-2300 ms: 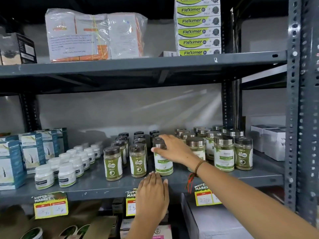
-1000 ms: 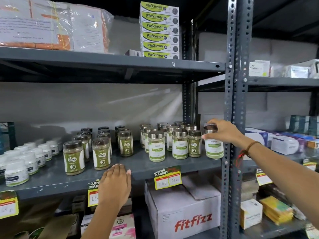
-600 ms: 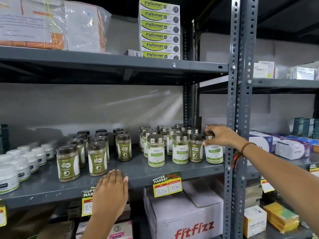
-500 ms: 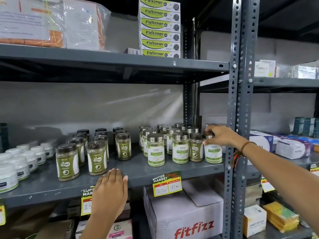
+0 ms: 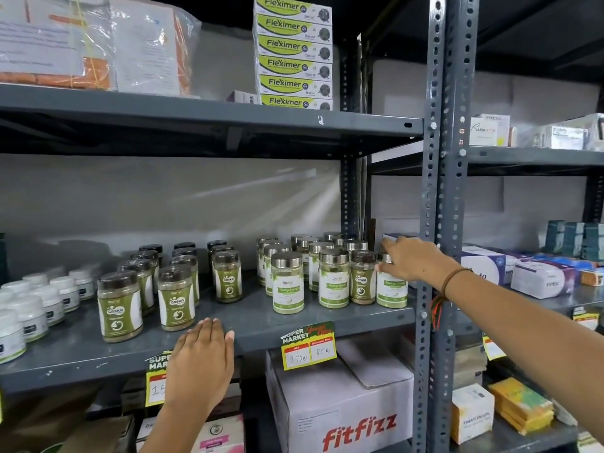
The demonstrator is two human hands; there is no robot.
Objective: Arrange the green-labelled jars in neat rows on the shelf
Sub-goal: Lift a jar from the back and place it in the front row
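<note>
On the grey middle shelf [image 5: 255, 322], dark-lidded jars with green labels [image 5: 119, 308] stand in loose rows at the left. Further right is a tighter group of silver-lidded jars with green-and-white labels [image 5: 287, 282]; a brown-lidded jar [image 5: 362, 281] stands among them. My right hand [image 5: 410, 259] reaches past the upright post and grips the lid of the rightmost jar [image 5: 391, 291], which stands on the shelf at the end of the front row. My left hand [image 5: 202, 354] lies flat on the shelf's front edge and holds nothing.
Several white tubs [image 5: 32, 308] fill the shelf's left end. A perforated steel post [image 5: 438, 223] stands just right of the jars. Price tags [image 5: 309, 346] hang from the shelf edge. Below sits a fitfizz carton [image 5: 340, 400]; stacked Fleximer boxes [image 5: 292, 53] are above.
My right hand has carried one jar from the middle of the shelf to the right end of the front row and set it down. My left hand has stayed on the shelf edge.
</note>
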